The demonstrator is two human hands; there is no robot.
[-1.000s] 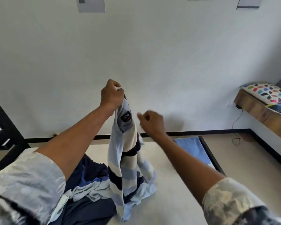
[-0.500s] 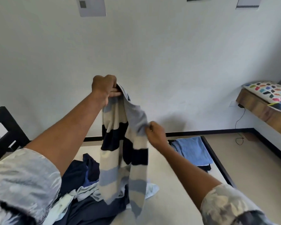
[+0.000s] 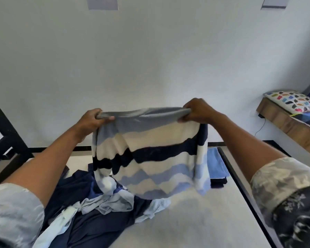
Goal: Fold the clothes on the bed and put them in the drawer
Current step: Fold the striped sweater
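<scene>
Head view.

1. Striped shirt (image 3: 150,153): bands of grey-blue, cream, navy and light blue. It is held in the air over the middle of the bed (image 3: 195,222), spread wide between both hands. The top hem is stretched roughly level and the lower part hangs free, just above the heap of clothes. The fabric is slightly blurred.
2. Left hand (image 3: 91,120): grips the shirt's top left corner, with the fingers (image 3: 106,118) curled round the hem.
3. Right hand (image 3: 197,111): grips the top right corner, fingers curled tight on the bunched hem.
4. Heap of unfolded clothes (image 3: 89,203): navy and pale blue pieces lying across the near left part of the bed, partly under the hanging shirt.
5. Folded blue cloth (image 3: 216,163): at the far right edge of the bed, stacked on a dark folded piece (image 3: 217,183) and partly hidden behind the shirt.
6. Bed: pale mattress, with a black frame (image 3: 240,179) along the right edge.
7. Patterned pillow (image 3: 293,102): on a wooden ledge (image 3: 284,122) by the wall, well apart from the bed on the right.
</scene>
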